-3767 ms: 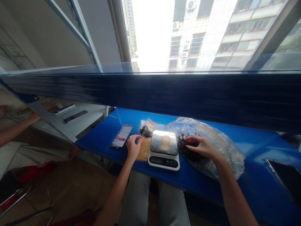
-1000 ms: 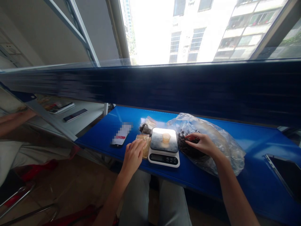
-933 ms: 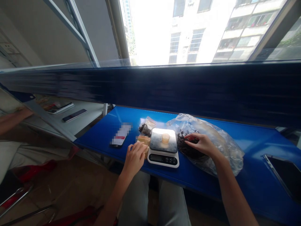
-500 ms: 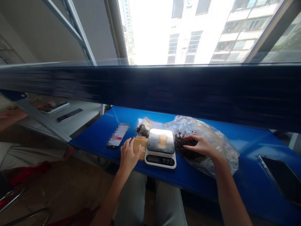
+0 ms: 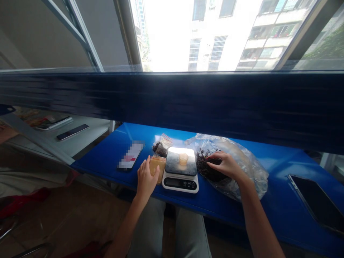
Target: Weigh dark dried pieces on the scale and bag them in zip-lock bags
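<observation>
A white kitchen scale (image 5: 180, 184) with a metal plate stands in front of me on the blue table. On its plate sits a small translucent orange cup (image 5: 183, 159). My left hand (image 5: 146, 179) rests with fingers apart against a stack of yellowish zip bags (image 5: 158, 166) left of the scale. To the right, my right hand (image 5: 224, 164) reaches into a heap of small dark dried pieces (image 5: 208, 172) on a clear plastic bag (image 5: 249, 166). Its thumb and fingertips are drawn close together around some pieces. Behind the zip bags lies a small bag of dark pieces (image 5: 161, 147).
A phone with a lit, partly blurred screen (image 5: 131, 156) lies at the left of the blue table (image 5: 107, 150). Another phone (image 5: 315, 200) lies at the right. A dark blue shelf beam (image 5: 172, 100) crosses ahead. Another person's arm (image 5: 8, 134) shows at far left.
My right thumb and fingers have drawn closer together in the dark pieces. My left hand stays at the zip bags. The whole view has shifted slightly.
</observation>
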A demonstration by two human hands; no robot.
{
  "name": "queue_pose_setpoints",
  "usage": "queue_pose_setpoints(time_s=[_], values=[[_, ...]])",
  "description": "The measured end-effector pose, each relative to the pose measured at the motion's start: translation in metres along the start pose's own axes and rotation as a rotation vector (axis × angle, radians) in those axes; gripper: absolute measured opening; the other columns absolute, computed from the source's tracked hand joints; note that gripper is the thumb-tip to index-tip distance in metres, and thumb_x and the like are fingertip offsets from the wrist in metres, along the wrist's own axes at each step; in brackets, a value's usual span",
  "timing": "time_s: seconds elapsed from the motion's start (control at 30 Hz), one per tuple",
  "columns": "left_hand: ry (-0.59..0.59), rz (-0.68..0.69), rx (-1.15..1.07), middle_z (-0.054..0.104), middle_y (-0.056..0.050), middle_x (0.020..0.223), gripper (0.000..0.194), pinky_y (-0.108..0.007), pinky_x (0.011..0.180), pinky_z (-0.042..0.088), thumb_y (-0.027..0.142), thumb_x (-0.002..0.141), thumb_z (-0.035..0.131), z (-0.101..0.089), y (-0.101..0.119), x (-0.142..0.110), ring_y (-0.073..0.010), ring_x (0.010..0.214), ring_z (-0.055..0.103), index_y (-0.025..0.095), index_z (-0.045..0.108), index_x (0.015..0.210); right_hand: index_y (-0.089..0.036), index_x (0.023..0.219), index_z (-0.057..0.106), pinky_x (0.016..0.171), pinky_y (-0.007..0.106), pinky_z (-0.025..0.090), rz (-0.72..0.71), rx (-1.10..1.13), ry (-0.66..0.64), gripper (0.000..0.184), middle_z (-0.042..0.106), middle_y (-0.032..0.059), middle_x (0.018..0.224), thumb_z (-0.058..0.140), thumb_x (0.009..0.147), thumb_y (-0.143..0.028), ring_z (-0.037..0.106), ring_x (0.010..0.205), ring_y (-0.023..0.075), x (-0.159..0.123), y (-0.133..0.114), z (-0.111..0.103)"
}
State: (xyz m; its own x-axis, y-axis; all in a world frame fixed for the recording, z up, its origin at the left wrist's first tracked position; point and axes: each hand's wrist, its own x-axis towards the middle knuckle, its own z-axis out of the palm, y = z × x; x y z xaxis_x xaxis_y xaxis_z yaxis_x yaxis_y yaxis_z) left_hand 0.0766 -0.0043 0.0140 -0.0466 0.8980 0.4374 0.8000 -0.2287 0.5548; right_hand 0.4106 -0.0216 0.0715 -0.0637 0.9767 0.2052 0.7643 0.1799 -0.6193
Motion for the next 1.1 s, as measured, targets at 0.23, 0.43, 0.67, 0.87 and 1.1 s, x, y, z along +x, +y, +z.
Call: queue_pose_setpoints(time_s=[0.23,0.43,0.67,0.87,1.1], values=[[0.016,-0.02,0.017,0.068,-0.012,0.108,0.043,-0.046,0.088,0.045,0.036,0.082,0.055,-0.007,0.005,0.01,-0.0306,0.106,0.06,0.019,0.056,0.122,-0.021,0.095,0.072,0.078,0.04,0.054,0.002,0.058,0.03,0.028,0.073,0.0089,0.093,0.064,0.077,-0.04,0.068,0.087,0.0272,0.001,0.009,0.004],[-0.01,-0.027,0.048,0.069,-0.008,0.091,0.033,-0.042,0.08,0.046,0.035,0.078,0.062,-0.009,-0.003,0.028,-0.0288,0.092,0.062,0.02,0.064,0.108,-0.022,0.101,0.069,0.074,0.039,0.054,-0.001,0.064,0.081,0.031,0.073,0.0079,0.087,0.063,0.078,-0.042,0.068,0.083,0.0258,0.001,0.003,0.002],[0.018,-0.117,-0.198,0.068,-0.003,0.084,0.034,-0.035,0.076,0.05,0.034,0.073,0.066,-0.006,-0.013,0.035,-0.0198,0.078,0.062,0.02,0.064,0.104,-0.022,0.096,0.069,0.073,0.039,0.054,0.007,0.089,0.105,0.03,0.073,0.0069,0.083,0.066,0.076,-0.045,0.069,0.08,0.026,0.002,0.003,0.002],[0.001,-0.174,-0.196,0.066,-0.004,0.079,0.034,-0.032,0.067,0.048,0.044,0.076,0.06,-0.009,-0.01,0.04,-0.0183,0.069,0.06,0.019,0.066,0.098,-0.023,0.096,0.072,0.074,0.04,0.053,-0.009,0.079,0.088,0.03,0.074,0.0071,0.086,0.064,0.078,-0.045,0.068,0.081,0.0259,0.003,0.002,0.005],[-0.001,-0.242,-0.43,0.069,-0.007,0.097,0.031,-0.029,0.071,0.047,0.042,0.082,0.052,-0.013,-0.013,0.038,-0.0205,0.089,0.062,0.018,0.066,0.095,-0.022,0.095,0.069,0.078,0.04,0.05,-0.044,0.103,0.285,0.027,0.073,0.0077,0.088,0.065,0.078,-0.043,0.067,0.083,0.0251,0.008,-0.012,0.019]])
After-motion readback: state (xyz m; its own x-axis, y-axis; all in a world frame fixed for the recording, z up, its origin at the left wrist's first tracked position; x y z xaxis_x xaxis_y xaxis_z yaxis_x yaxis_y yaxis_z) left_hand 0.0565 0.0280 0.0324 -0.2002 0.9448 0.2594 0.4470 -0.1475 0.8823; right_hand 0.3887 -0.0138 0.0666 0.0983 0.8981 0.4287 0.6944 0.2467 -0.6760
